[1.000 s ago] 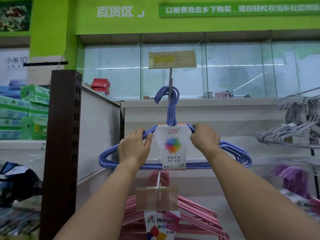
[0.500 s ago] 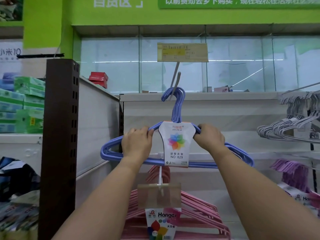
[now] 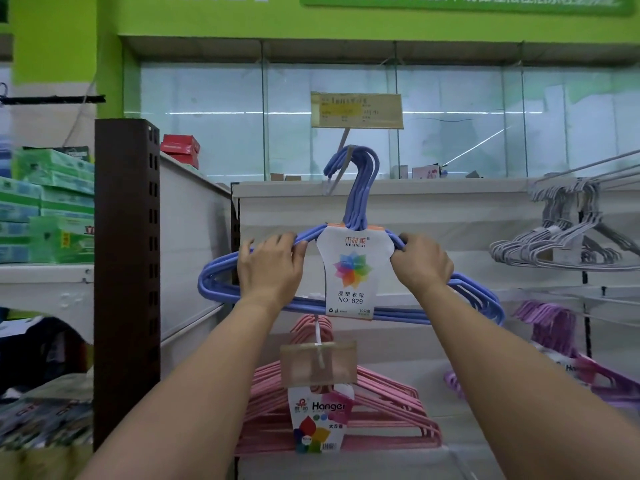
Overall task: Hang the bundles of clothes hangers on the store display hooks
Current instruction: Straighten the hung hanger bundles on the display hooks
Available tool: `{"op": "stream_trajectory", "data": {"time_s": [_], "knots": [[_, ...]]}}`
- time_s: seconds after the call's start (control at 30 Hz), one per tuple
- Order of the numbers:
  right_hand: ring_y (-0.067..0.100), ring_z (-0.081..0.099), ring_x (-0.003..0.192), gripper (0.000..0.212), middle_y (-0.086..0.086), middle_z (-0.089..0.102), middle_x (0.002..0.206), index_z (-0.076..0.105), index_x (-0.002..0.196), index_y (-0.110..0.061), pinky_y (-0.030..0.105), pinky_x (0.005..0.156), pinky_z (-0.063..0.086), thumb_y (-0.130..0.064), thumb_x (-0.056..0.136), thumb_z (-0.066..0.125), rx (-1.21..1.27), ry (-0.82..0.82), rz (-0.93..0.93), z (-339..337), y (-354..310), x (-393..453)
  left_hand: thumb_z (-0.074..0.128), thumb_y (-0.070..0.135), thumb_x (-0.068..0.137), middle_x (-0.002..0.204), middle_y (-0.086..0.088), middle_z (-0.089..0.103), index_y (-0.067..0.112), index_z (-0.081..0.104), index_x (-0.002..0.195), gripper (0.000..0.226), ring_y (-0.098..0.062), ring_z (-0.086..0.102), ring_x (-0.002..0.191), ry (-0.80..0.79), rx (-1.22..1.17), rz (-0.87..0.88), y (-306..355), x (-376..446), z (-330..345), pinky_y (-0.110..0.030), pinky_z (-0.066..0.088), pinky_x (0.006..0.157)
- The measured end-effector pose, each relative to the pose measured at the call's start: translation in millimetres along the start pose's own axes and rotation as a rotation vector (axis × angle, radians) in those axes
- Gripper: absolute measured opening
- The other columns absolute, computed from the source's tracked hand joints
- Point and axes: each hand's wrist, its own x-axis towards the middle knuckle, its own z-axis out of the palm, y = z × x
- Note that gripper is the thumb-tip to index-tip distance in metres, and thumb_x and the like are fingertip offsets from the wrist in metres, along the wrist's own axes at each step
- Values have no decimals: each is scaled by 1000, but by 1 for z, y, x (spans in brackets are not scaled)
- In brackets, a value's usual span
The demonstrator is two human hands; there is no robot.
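Bundle in hand: a bundle of lilac-blue plastic-coated wire clothes hangers (image 3: 349, 299) tied with a white printed paper label (image 3: 349, 275), held up at the centre of the scene, in front of the white shelving.
Left hand: the left hand (image 3: 270, 268) grips the bundle's left shoulder, fingers curled over the top wires, thumb by the label's edge.
Right hand: the right hand (image 3: 424, 263) clasps the right shoulder the same way, fingers wrapped round the wires.
Hook: the bundle's curved hook tops (image 3: 356, 164) sit around the slanted metal display hook (image 3: 337, 178) below the yellow price tag (image 3: 356, 110); whether the weight already rests on it I cannot tell.
Progress: this bundle looks nearly hung; letting go is what seems left for it.
Already hung: a pink hanger bundle (image 3: 346, 410) on the hook below, near and centre; grey-white hangers (image 3: 561, 244) on a far right hook; purple hangers (image 3: 554, 327) lower right.
Left to do: no other loose bundles show, so I cannot tell how many remain.
Containers: green cardboard boxes (image 3: 52, 206) stacked on the far left shelf and red boxes (image 3: 180, 148) atop the divider are shut; contents hidden.
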Motion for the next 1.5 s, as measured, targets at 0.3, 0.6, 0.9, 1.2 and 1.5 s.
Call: {"op": "stream_trajectory", "data": {"time_s": [0.3, 0.6, 0.9, 1.2, 1.5], "knots": [[29, 48, 70, 16, 1, 47, 64, 59, 80, -21, 29, 61, 34, -19, 91, 48, 71, -27, 9, -50, -1, -25, 24, 42, 101, 101, -1, 67, 21, 59, 112, 43, -24, 59, 92, 58, 67, 13, 20, -12, -58, -40, 27, 103], [29, 47, 72, 15, 4, 50, 72, 59, 81, -22, 29, 63, 34, -23, 92, 49, 88, -97, -70, -89, 5, -42, 31, 38, 102, 90, -7, 68, 14, 62, 101, 39, -30, 58, 78, 133, 136, -41, 42, -38, -92, -38, 33, 88], [30, 48, 72, 15, 4, 52, 73, 56, 79, -20, 29, 63, 33, -19, 91, 48, 146, -104, -92, -101, 3, -49, 29, 38, 102, 96, -9, 66, 14, 60, 106, 40, -33, 59, 85, 83, 213, -48, 53, -47, -123, -37, 32, 79], [29, 45, 69, 15, 4, 51, 72, 55, 78, -22, 30, 61, 31, -15, 89, 47, 186, -54, -86, -109, 28, -74, 24, 43, 93, 80, -13, 66, 9, 67, 94, 55, -33, 59, 70, 165, 184, 21, 68, -73, -123, -39, 38, 73], [35, 61, 93, 16, 11, 67, 99, 63, 97, -17, 31, 65, 36, -18, 88, 50, 115, -46, -37, -143, 102, -90, 26, 53, 90, 94, -15, 69, 10, 67, 110, 63, -33, 63, 82, 128, 81, 84, 132, -111, -103, -41, 42, 77]]}}
